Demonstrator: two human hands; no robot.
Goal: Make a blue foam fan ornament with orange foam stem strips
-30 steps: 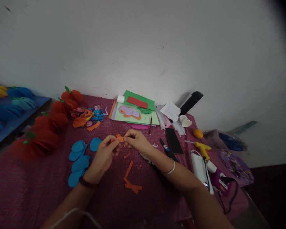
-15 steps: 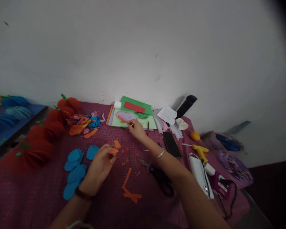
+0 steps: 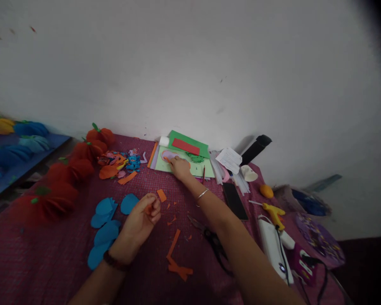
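My left hand (image 3: 142, 220) is raised over the table, its fingers curled round a small orange cut-out (image 3: 149, 209) that is mostly hidden. My right hand (image 3: 180, 168) reaches to the stack of coloured sheets (image 3: 163, 166) by the wall. Its fingertips are bunched on an orange piece (image 3: 167, 159) that overlaps lilac cut-outs (image 3: 169, 154). Blue rounded cut-outs (image 3: 106, 232) lie to the left of my left hand. Below my right forearm rest black-handled scissors (image 3: 209, 235). Orange strips and scraps (image 3: 179, 269) are scattered between my arms.
Several red-orange pumpkin shapes (image 3: 71, 169) line the left side, beside a pile of colourful scraps (image 3: 133, 163). At right are a black phone (image 3: 235, 201), a yellow glue gun (image 3: 274, 214), a white power bank-like box (image 3: 274, 250), a purple socket block (image 3: 305, 267) and cords.
The view has shifted, moving the table's things rightward in the picture. My left fingers have curled further over the orange cut-out. My right hand has settled lower onto the lilac and orange pieces.
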